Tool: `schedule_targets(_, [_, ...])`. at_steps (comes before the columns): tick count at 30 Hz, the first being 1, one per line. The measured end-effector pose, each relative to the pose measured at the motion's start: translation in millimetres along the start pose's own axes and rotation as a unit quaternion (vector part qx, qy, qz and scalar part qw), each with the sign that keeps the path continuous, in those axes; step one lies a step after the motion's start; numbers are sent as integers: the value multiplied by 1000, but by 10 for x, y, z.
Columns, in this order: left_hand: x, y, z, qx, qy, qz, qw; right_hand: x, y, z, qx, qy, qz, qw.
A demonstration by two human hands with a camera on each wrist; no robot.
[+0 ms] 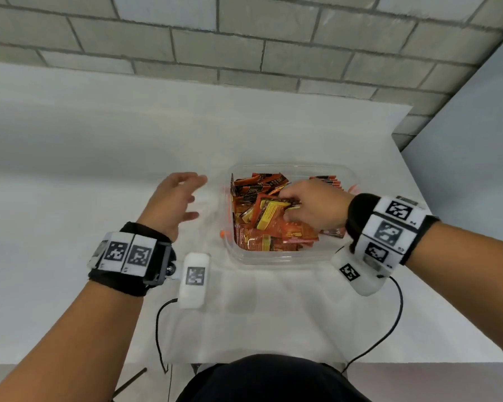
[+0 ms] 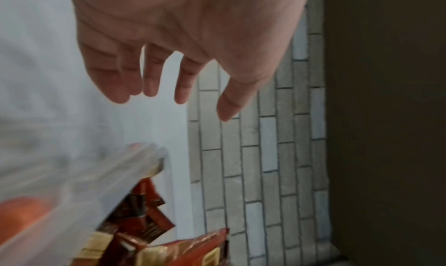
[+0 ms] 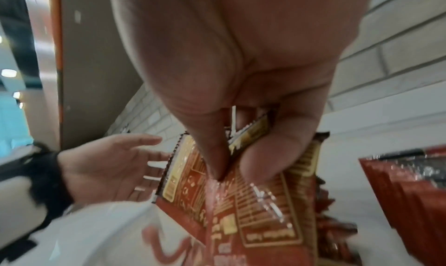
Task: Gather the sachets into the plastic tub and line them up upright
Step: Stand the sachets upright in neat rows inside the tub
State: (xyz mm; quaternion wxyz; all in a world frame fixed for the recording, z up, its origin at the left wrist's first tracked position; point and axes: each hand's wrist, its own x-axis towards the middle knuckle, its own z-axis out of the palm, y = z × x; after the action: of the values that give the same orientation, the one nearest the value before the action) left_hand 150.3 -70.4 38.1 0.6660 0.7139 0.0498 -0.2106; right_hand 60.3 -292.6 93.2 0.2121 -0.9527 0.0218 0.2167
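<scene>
A clear plastic tub [image 1: 276, 258] stands on the white table, filled with a loose heap of red, orange and yellow sachets [image 1: 262, 236]. A few sachets stand upright along the tub's far right side [image 1: 327, 181]. My right hand [image 1: 311, 204] reaches into the tub from the right and pinches a sachet [image 3: 255, 203] between thumb and fingers. My left hand [image 1: 174, 201] hovers just left of the tub with its fingers [image 2: 149, 79] spread and holds nothing. In the left wrist view the tub's rim [image 2: 135, 167] and some sachets [image 2: 144, 222] lie below that hand.
The white table [image 1: 84, 169] stretches wide to the left and ends at a grey brick wall [image 1: 244, 47] behind. Its right edge runs close past the tub. Black cables [image 1: 160, 329] hang from both wrist devices near the table's front edge.
</scene>
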Motion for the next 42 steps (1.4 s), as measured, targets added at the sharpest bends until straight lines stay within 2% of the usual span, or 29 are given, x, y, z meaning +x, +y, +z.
schedule_targets(2, [-135, 163, 38, -10, -16, 77, 997, -118, 41, -142, 45, 27, 2, 999])
schedule_targets(4, [-293, 319, 149, -5, -92, 139, 986, -233, 20, -268, 100, 31, -9, 994])
schedule_targets(5, [-361, 369, 234, 11, -143, 150, 978, -287, -16, -327, 116, 32, -21, 992])
schedule_targets(8, [-474, 393, 542, 51, -282, 109, 952, -373, -112, -455, 119, 49, -58, 990])
schedule_targets(10, [-489, 354, 693, 22, -332, 54, 941, -388, -138, -502, 87, 59, -78, 991])
schedule_targets(13, [-447, 293, 768, -65, -329, -24, 942, -394, -116, -518, 106, 61, -85, 989])
schedule_targets(15, [-421, 242, 789, -106, -336, -45, 935, -380, -90, -487, 133, 56, -79, 986])
schedule_targets(19, [-439, 174, 860, -136, -372, -38, 917, -333, -41, -427, 164, 66, -83, 981])
schedule_targets(21, [-434, 165, 899, -142, -371, -21, 918, -313, -13, -446, 169, 85, -80, 979])
schedule_targets(24, [-405, 178, 964, -164, -335, -5, 928, -304, 37, -449, 112, 176, -74, 975])
schedule_targets(26, [-387, 176, 995, -190, -314, -2, 930, -330, 73, -382, 134, 252, -65, 956])
schedule_targets(28, [-382, 145, 1008, -212, -306, 2, 928, -340, 115, -267, 177, 288, -35, 941])
schedule_targets(32, [-367, 116, 1018, -258, -300, -4, 919, -244, 249, -85, 255, 237, 11, 937])
schedule_targets(34, [-332, 123, 1022, -282, -283, -12, 917, -188, 322, -57, 319, 222, -3, 921])
schedule_targets(37, [-265, 126, 1001, -272, -249, -9, 930, -137, 395, -8, 394, 214, -20, 894])
schedule_targets(42, [-196, 58, 968, -220, -234, -7, 947, -123, 426, 54, 470, 255, -24, 844])
